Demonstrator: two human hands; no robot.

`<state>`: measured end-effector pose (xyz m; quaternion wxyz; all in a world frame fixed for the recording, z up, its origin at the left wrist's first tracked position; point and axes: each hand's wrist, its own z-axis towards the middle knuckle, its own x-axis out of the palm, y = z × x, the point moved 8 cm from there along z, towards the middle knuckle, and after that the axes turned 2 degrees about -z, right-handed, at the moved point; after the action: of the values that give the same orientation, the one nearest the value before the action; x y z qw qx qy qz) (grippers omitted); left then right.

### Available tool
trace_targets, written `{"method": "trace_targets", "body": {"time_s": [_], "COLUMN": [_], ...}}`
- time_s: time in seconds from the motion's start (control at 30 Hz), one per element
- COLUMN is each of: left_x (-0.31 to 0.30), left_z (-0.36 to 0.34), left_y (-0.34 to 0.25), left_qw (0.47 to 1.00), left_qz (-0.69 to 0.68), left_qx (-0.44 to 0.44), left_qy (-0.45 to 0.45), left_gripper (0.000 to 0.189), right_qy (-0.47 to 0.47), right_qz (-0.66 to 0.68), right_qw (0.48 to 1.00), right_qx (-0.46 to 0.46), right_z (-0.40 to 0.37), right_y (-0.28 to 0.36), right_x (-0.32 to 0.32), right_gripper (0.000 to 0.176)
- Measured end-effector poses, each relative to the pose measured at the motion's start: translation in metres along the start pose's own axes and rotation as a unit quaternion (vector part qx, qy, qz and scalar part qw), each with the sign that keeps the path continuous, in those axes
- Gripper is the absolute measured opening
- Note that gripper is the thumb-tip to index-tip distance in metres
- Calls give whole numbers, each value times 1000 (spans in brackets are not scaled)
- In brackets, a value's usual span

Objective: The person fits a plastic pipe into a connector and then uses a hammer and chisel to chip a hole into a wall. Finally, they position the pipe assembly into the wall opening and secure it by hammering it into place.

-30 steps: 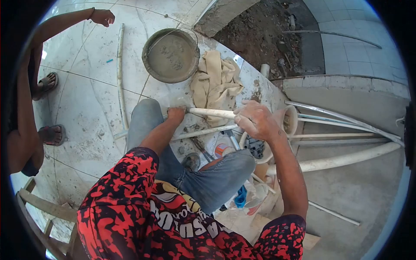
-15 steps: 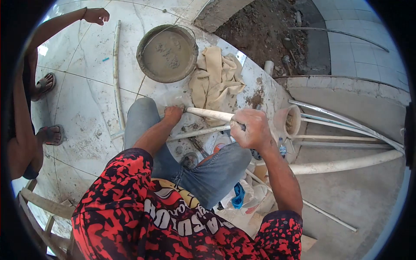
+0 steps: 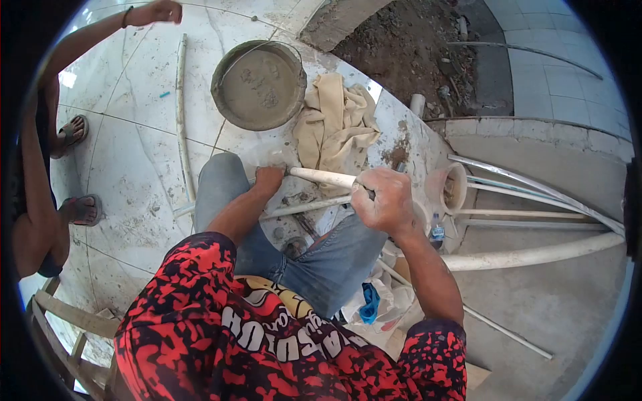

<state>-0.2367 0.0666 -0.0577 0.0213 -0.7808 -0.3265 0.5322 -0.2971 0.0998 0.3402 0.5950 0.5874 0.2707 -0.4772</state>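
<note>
A short white plastic pipe (image 3: 322, 176) lies crosswise above my lap, between my two hands. My right hand (image 3: 384, 202) is wrapped around its right end in a fist. At the other end, my left hand (image 3: 269, 182) is closed on the pipe, its fingers mostly hidden from above. Beneath it, a second white pipe (image 3: 304, 206) runs across the floor near my knees. A crumpled beige cloth (image 3: 336, 120) lies just beyond the held pipe.
A bucket of wet grey mortar (image 3: 261, 87) stands ahead. At left are another person's hand (image 3: 155, 12) and sandalled feet (image 3: 81, 210). A long pipe (image 3: 180, 113) lies on the tiles. To the right are a small bucket (image 3: 447, 188), a water bottle (image 3: 437, 232) and several pipes.
My right hand has shifted slightly left with its end of the pipe. The other person's hand has risen toward the top edge. My left hand stays nearly in place.
</note>
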Motion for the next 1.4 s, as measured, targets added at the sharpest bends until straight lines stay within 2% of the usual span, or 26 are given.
{"method": "trace_targets", "body": {"time_s": [0.07, 0.13, 0.17, 0.23, 0.27, 0.3, 0.37, 0.43, 0.47, 0.53, 0.57, 0.6, 0.63, 0.67, 0.7, 0.73, 0.77, 0.83, 0.97, 1.03, 1.07, 1.13, 1.33, 1.4], "left_x": [1, -2, -12, -58, -118, -177, -227, -242, -250, -226, -219, -228, -226, -222, -220, -227, -227, -222, -205, -202, -202, -207, -211, -216], "left_z": [1, -1, 0, -29, -57, -82, -105, -110, -110, -88, -78, -88, -90, -91, -90, -101, -100, -94, -83, -81, -79, -83, -83, -92], "left_y": [0, 3, -3, -25, -59, -88, -130, -147, -153, -156, -158, -161, -162, -166, -170, -173, -172, -176, -177, -175, -171, -171, -175, -173], "left_qw": [1000, 998, 998, 984, 940, 854, 765, 768, 771, 781, 790, 779, 779, 769, 759, 759, 760, 753, 738, 733, 724, 732, 739, 702], "left_qz": [3, -48, -48, -171, -317, -450, -520, -504, -484, -467, -453, -430, -435, -460, -480, -394, -395, -452, -475, -494, -511, -508, -497, -536], "left_qx": [3, -35, -32, -55, 49, 152, 277, 290, 308, 307, 304, 324, 320, 337, 356, 400, 400, 419, 406, 388, 374, 370, 376, 397], "left_qy": [2, -6, -17, -8, -113, -213, -261, -269, -277, -280, -280, -321, -319, -289, -259, -329, -326, -229, -253, -260, -271, -263, -255, -251], "left_gripper": [23, 19, 19, 36, 48, 62, 74, 73, 72, 68, 64, 54, 54, 50, 45, 38, 38, 31, 26, 24, 22, 21, 20, 21], "right_qy": [2, 3, 6, 10, -62, -130, -128, -170, -170, -177, -177, -126, -70, -65, 79, 220, 220, 327, 332, 224, 227, 149, 168, 141], "right_qz": [4, 4, 27, 47, 193, 332, 323, 208, 207, 121, 120, 99, 78, 78, 33, -13, -11, -58, -80, -43, -38, -26, -60, -54], "right_qw": [1000, 1000, 999, 996, 977, 913, 917, 950, 951, 974, 974, 987, 994, 995, 996, 975, 975, 942, 932, 969, 968, 983, 981, 986], "right_qx": [-4, -9, -45, -80, 61, 197, 198, 158, 153, 74, 70, 24, -20, -17, -22, -25, -24, -53, -124, -94, -98, -104, -78, -71], "right_z": [0, -2, -3, -11, -14, -20, -22, -24, -22, -18, -15, -12, -11, -10, -6, -11, -10, -14, -17, -9, -11, -10, -16, -18], "right_y": [0, -5, -8, -4, -19, -42, -47, -46, -46, -34, -33, -20, -6, 0, 8, 12, 13, 14, 19, 20, 20, 17, 15, 16], "right_x": [-1, -3, -4, -3, -7, -3, 1, -5, -6, -17, -23, -25, -25, -33, -20, -5, -7, 10, 21, 13, 17, 9, 10, 6], "right_gripper": [10, 10, 14, 20, 24, 30, 34, 40, 40, 30, 30, 24, 19, 19, 17, 18, 18, 20, 16, 9, 9, 6, 8, 9]}}
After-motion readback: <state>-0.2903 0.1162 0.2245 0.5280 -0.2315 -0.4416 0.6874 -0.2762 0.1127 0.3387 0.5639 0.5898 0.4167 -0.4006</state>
